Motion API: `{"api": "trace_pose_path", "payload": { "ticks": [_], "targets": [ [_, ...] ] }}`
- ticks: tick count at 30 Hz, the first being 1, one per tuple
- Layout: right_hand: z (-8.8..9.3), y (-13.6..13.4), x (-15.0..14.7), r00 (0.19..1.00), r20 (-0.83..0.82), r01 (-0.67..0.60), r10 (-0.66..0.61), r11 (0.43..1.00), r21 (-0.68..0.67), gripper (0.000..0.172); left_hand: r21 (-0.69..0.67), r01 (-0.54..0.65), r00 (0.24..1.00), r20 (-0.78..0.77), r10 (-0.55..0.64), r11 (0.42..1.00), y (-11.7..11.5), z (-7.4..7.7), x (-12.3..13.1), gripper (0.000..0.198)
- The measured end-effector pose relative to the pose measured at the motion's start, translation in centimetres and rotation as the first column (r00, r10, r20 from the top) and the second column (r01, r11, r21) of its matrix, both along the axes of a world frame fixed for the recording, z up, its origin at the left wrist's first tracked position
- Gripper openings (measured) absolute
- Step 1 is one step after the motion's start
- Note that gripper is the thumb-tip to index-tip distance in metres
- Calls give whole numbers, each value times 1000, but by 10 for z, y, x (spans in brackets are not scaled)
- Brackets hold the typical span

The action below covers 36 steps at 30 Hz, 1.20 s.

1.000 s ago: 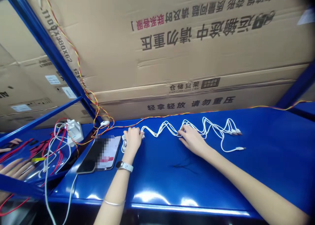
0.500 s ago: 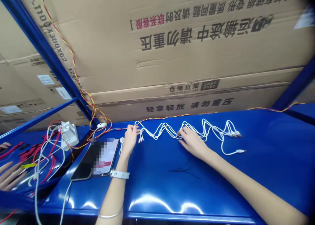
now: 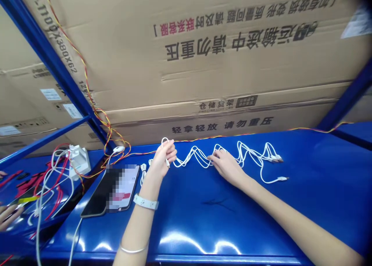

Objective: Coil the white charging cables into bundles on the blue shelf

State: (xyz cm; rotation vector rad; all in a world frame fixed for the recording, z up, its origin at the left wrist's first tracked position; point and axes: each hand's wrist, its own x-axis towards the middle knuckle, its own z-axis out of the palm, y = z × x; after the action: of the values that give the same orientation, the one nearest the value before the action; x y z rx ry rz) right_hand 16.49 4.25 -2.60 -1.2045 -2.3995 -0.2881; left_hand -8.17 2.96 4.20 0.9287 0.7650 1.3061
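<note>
Your left hand is at the nine o'clock end of the bundle of thin white plastic-coated cables, which lies zigzagged on the glossy blue metal shelf, its long axis running from nine to three o'clock. Your left fingers are curled closed around some of its strands, a small loop standing up at twelve o'clock and a plug tip showing by the palm. From that grasp, the rest of the bundle stretches toward three o'clock, under your right hand at mid-run. The right fingers are narrow and bent, tips on the strands, pointing toward ten o'clock; whether they pinch or only press, you cannot tell from here. Nearest the far end is your right hand: the clustered white connectors lie toward three o'clock from it, and one separate white plug just past three. Your left forearm comes in from about seven o'clock, hand turned thumb-side up; your right slants in from four, palm down and low.
</note>
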Motion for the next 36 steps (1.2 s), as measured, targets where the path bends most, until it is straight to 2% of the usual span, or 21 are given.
{"api": "trace_pose_path", "payload": {
  "ticks": [2, 4, 7, 10, 12, 16, 19, 21, 25, 27, 30, 33, 36],
  "targets": [
    [1, 1, 1, 1000, 13, 3, -3, 1000, 15, 26, -1, 24, 998, -63, -24, 1000, -4, -1, 6, 34],
    [3, 0, 1, 1000, -20, 11, -10, 999, 35, 25, -14, -1, 983, -186, -2, 1000, -7, -7, 13, 32],
    [7, -5, 1, 992, -120, 35, -25, 996, 83, 25, -50, -90, 902, -428, 61, 995, -10, -22, 25, 41],
    [10, -11, -3, 977, -214, 21, 6, 992, 124, 26, -64, -87, 854, -519, 41, 994, -10, -35, 36, 43],
    [11, -16, -8, 968, -241, -33, 69, 988, 151, 25, -47, -71, 873, -486, 39, 996, -10, -41, 42, 39],
    [11, -26, -19, 952, -213, -184, 220, 967, 175, 27, 15, -129, 938, -322, 127, 992, -11, -45, 52, 34],
    [12, -34, -26, 942, -156, -280, 298, 951, 128, 33, 18, -80, 967, -242, 82, 997, -15, -46, 60, 33],
    [14, -39, -29, 930, -118, -337, 347, 936, 97, 36, 53, -37, 970, -237, 49, 998, -18, -48, 64, 32],
    [17, -42, -31, 909, -104, -400, 405, 914, 66, 40, 164, -112, 956, -252, 152, 980, -18, -52, 69, 25],
    [18, -36, -26, 939, -136, -309, 317, 948, 77, 39, 136, -167, 961, -200, 192, 976, -17, -51, 67, 25],
    [18, -19, -8, 986, -168, 9, 7, 996, 94, 40, 107, -194, 978, -63, 201, 975, -15, -46, 61, 24],
    [17, 0, 15, 960, -112, 260, -255, 965, 26, 40, 93, -106, 991, 93, 97, 990, -14, -41, 53, 21],
    [18, 12, 31, 935, 16, 353, -353, 932, -85, 22, 53, -62, 977, 206, 50, 997, -9, -42, 46, 23]
  ]
}}
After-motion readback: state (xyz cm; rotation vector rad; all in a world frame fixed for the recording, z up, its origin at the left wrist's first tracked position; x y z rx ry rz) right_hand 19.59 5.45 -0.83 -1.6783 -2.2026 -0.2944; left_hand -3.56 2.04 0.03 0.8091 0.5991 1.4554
